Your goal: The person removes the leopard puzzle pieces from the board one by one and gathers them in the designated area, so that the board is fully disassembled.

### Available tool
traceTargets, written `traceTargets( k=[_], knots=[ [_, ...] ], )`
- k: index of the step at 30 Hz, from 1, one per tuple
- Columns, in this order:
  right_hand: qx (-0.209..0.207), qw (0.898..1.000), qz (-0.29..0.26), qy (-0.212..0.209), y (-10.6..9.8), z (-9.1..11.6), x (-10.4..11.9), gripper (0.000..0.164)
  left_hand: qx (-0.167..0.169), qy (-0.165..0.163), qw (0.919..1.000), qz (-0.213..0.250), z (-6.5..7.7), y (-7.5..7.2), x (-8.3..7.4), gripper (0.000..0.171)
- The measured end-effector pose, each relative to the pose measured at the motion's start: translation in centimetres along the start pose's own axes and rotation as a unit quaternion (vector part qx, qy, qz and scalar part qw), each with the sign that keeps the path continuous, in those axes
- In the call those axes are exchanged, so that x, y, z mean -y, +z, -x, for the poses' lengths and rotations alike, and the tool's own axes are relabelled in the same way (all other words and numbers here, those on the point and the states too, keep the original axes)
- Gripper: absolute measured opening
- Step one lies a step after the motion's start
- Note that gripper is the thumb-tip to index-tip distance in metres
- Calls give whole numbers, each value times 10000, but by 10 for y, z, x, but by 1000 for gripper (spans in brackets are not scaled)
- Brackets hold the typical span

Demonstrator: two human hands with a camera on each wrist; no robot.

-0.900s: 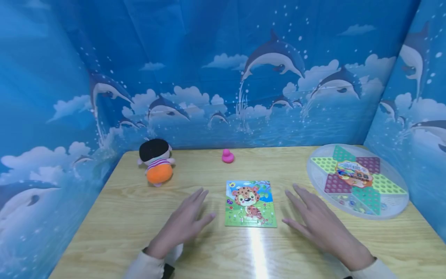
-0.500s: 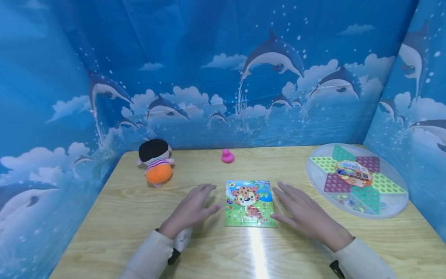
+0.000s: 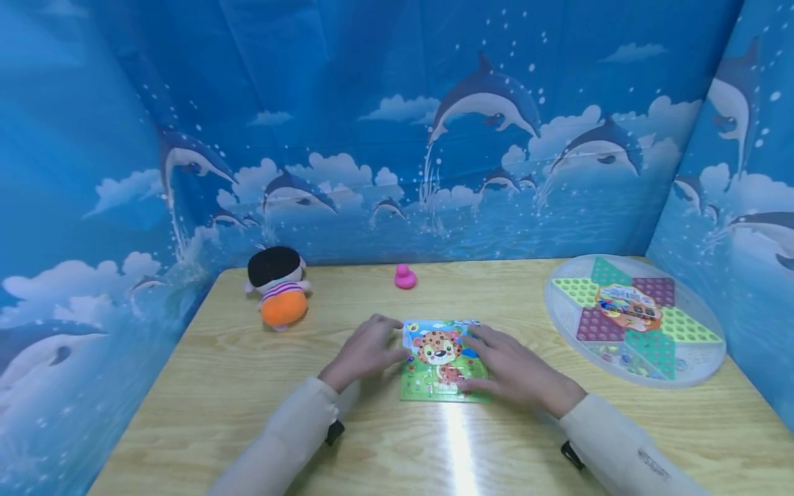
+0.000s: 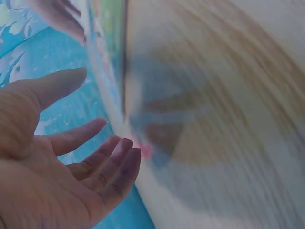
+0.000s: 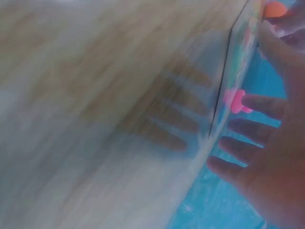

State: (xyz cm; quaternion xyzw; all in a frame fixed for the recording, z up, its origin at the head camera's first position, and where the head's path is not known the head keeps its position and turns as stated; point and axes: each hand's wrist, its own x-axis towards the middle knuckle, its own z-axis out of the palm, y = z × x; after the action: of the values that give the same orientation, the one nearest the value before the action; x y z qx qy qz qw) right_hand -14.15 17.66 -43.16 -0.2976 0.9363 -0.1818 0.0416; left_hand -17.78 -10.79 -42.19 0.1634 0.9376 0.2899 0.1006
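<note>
A square jigsaw puzzle (image 3: 439, 355) with a cartoon leopard lies flat on the wooden table, between my two hands. My left hand (image 3: 369, 350) is at its left edge, thumb and fingertips right by the border. From the other side my right hand (image 3: 510, 365) reaches over the puzzle's right edge and overlaps it in the head view. In the left wrist view the left hand (image 4: 81, 162) has loosely bent, spread fingers with nothing between them. The right wrist view shows the right hand (image 5: 271, 138) with fingers apart, its shadow falling on the table.
Behind the puzzle sits a small pink rubber duck (image 3: 405, 277). At the back left lies a doll (image 3: 279, 289) with orange shorts. A round Chinese checkers board (image 3: 635, 320) is on the right. A dolphin-print backdrop (image 3: 372, 124) encloses the table (image 3: 205, 386).
Both hands have moved inward from either side toward the puzzle, the right one now overlapping its right edge. The puzzle, duck, doll and checkers board stay in place.
</note>
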Motion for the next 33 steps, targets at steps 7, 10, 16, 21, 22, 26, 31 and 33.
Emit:
traceTargets(
  k=[7,10,16,21,22,26,31,33],
  knots=[
    [374,9992,-103,3,4,-10,0,87,8,-36,9997,-242,-13,12,-3,60],
    [419,9990,-144,29,5,-13,0,86,-30,-116,9991,-412,-17,16,-3,59],
    [551,9981,-259,98,5,-18,3,85,-133,-303,9983,-486,-21,18,-6,57],
    [602,9977,-272,117,6,-19,5,84,-143,-415,9980,-465,-22,18,-6,58],
    [590,9979,-261,91,6,-19,5,83,-143,-426,9979,-474,-22,18,-6,58],
    [552,9982,-217,-35,8,-19,8,78,-144,-473,9976,-487,-22,19,-5,59],
    [603,9978,-200,-165,9,-16,13,74,-151,-532,9976,-411,-23,20,-5,59],
    [635,9974,-218,-249,10,-15,16,75,-158,-533,9977,-387,-24,19,-4,60]
  ],
)
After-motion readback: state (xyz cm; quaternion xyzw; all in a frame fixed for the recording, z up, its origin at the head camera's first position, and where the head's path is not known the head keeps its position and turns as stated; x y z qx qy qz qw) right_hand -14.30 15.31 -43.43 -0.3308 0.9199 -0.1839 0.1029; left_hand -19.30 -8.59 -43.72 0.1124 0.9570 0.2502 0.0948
